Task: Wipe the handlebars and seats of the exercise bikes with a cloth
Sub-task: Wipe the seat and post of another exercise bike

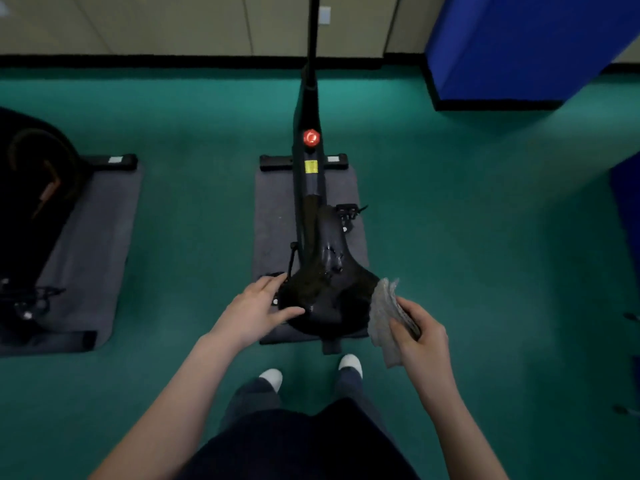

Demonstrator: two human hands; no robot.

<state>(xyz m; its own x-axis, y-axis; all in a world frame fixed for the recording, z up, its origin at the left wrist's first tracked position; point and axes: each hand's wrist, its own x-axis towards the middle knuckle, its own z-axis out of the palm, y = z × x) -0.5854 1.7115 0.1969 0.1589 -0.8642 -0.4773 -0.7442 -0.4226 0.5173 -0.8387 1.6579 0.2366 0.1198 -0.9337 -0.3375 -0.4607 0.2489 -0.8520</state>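
**Seat**: black saddle of the middle exercise bike, directly in front of the person. The narrow nose points away and the broad rear lies nearest the body. The skin is smooth and glossy and catches glints of light. It is probably lightly padded over a rigid shell and fixed on its post, so it should take firm wiping without shifting. It is best steadied at the broad rear edge.

**Cloth**: pale grey-beige, folded into several layers, soft and limp, with a loose corner hanging below the grip. It looks light and should follow the saddle's curves easily. It is held just beside the seat's right flank; whether it touches cannot be told.

**Right hand**: fingers and thumb are curled round the folded cloth, grasping it.

**Left hand**: released, fingers extended, thumb laid on the seat's left rear edge, holding nothing.

**Frame details**: slim black metal spine, round red knob, yellow label, and a pedal at the right. The handlebars are not in view.

**Mat**: dark grey, matte, with rounded corners, under the bike on a green carpeted floor.

**Second bike**: black, at the left, on its own mat.

**Blue padded block**: far right, against the wall.
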